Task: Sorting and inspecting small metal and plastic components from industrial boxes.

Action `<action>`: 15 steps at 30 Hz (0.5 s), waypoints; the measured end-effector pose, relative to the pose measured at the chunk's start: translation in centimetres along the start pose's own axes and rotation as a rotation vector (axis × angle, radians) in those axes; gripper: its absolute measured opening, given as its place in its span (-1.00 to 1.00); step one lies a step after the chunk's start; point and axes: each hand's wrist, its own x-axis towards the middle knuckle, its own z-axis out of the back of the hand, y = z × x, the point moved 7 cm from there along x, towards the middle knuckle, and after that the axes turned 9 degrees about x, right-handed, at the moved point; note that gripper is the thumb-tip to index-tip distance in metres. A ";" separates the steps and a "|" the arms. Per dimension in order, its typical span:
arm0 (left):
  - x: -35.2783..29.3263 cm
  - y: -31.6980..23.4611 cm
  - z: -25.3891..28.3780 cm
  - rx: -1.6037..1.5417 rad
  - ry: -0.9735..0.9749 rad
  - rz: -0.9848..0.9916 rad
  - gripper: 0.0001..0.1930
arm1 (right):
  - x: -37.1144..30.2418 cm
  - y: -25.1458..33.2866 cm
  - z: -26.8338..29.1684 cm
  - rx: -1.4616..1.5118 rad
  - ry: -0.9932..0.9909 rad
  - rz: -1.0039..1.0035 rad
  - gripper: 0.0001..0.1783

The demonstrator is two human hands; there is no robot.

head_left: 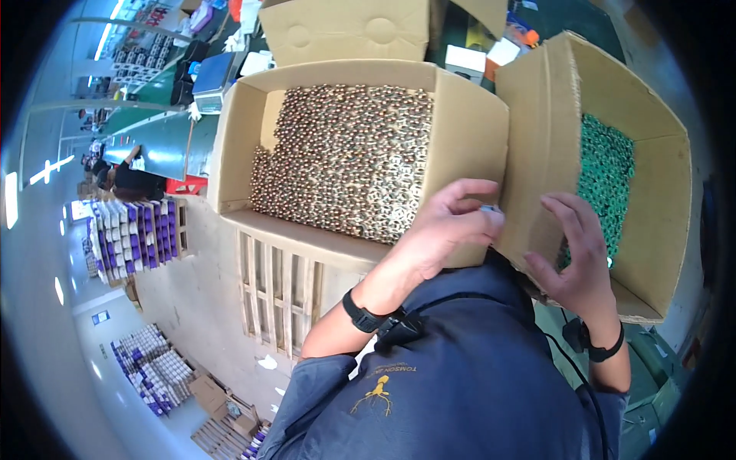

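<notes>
My left hand (452, 218) is raised over the right wall of a cardboard box (468, 146). Its fingers are pinched around a small pale bluish piece (491, 208), too small to name. Inside that box lies a wide layer of small shiny copper and silver metal parts (345, 153). My right hand (575, 257) hovers by the near left side of a second cardboard box (652, 199), its fingers curved and apart with nothing visible between them. Small green ring-like parts (606, 180) fill the bottom of this second box, partly hidden by the hand.
A wooden pallet (277, 287) lies on the floor left of me. Behind the boxes, a green bench holds white cartons (465, 60) and another cardboard box (345, 31). Farther left are stacked purple and white boxes (138, 238) and a person in dark clothes (134, 180) at a table.
</notes>
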 end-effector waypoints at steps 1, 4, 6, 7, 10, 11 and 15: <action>-0.5 -0.3 2.6 0.035 -0.069 -0.031 -0.49 | -0.1 -0.4 -0.7 -0.088 0.027 -0.063 -0.31; -2.9 -1.9 11.1 0.110 -0.315 -0.071 -0.54 | -1.2 -0.5 -3.8 -0.325 0.032 -0.124 -0.31; -4.6 -3.4 17.3 0.212 -0.471 -0.142 -0.55 | -1.7 0.1 -5.6 -0.355 0.069 -0.171 -0.35; -5.6 -4.5 20.9 0.309 -0.575 -0.153 -0.56 | -1.8 -0.6 -6.5 -0.388 0.038 -0.196 -0.39; -7.1 -8.2 31.2 0.411 -0.805 -0.142 -0.59 | -1.5 -0.5 -7.2 -0.450 0.020 -0.217 -0.51; -7.3 -9.1 35.2 0.453 -0.842 -0.140 -0.59 | -1.6 -0.8 -7.3 -0.435 0.000 -0.223 -0.53; -6.9 -12.9 48.1 0.711 -0.924 -0.151 -0.62 | -0.4 -0.1 -7.5 -0.452 -0.031 -0.213 -0.63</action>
